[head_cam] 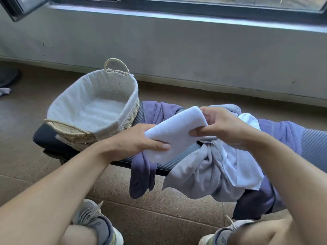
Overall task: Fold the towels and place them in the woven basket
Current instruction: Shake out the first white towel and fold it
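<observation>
A folded white towel [178, 131] is held above the bench between both hands. My left hand [138, 140] grips its left end, thumb lying across the top. My right hand [224, 126] pinches its right end between thumb and fingers. The woven basket [92, 110] with a white cloth lining and rope handles stands on the bench's left end, nothing inside it. A heap of unfolded towels lies to the right: a grey one [203, 174], a white one [246, 167] and purple ones [141, 175] hanging over the front edge.
The dark padded bench [46, 137] stands on a brown speckled floor [169, 207]. A grey wall under a window sill runs behind it. My two grey shoes [95, 225] sit at the bottom of the view, close to the bench.
</observation>
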Demonstrator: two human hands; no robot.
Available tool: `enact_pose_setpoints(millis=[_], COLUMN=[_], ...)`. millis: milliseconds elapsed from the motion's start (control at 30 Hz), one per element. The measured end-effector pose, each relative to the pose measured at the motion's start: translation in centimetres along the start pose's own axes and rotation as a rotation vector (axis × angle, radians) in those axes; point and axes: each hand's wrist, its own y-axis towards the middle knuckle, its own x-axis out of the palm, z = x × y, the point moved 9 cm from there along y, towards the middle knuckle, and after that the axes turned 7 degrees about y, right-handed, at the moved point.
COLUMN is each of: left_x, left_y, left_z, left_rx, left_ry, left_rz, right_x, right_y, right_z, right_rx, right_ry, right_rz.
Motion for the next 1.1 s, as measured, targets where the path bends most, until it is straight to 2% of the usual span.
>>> enact_pose_setpoints(millis=[100,367,533,633,700,867,1000,1100], left_x=[0.2,1.0,2.1,1.8,1.8,2.4,2.4,2.7], left_y=[-0.1,-0.4,-0.1,-0.2,0.0,0.8,1.3,1.8], left_z=[0.3,-0.2,-1.3,-1.7,-1.7,-2.1,-1.5,-2.1], left_rx=[-0.009,-0.103,-0.191,-0.22,-0.215,-0.174,-0.041,-0.02], left_ry=[-0.028,0.16,0.094,0.057,0.082,0.373,0.924,1.057], left_rz=[0.021,0.365,0.467,0.577,0.594,0.498,0.513,0.505], right_x=[0.1,1.4,1.1,3.8,5.3,6.4,7.2,7.7], right_y=[-0.1,1.2,2.0,2.7,2.9,3.5,4.2,3.8], right_z=[-0.3,1.4,2.8,4.3,4.7,4.8,5.2,5.5], right_rx=[-0.02,0.094,0.097,0.11,0.104,0.116,0.075,0.036], right_ry=[0.1,0.18,0.22,0.295,0.198,-0.292,-0.397,-0.544], right_rz=[0.016,0.158,0.446,0.44,0.424,0.348,0.371,0.448])
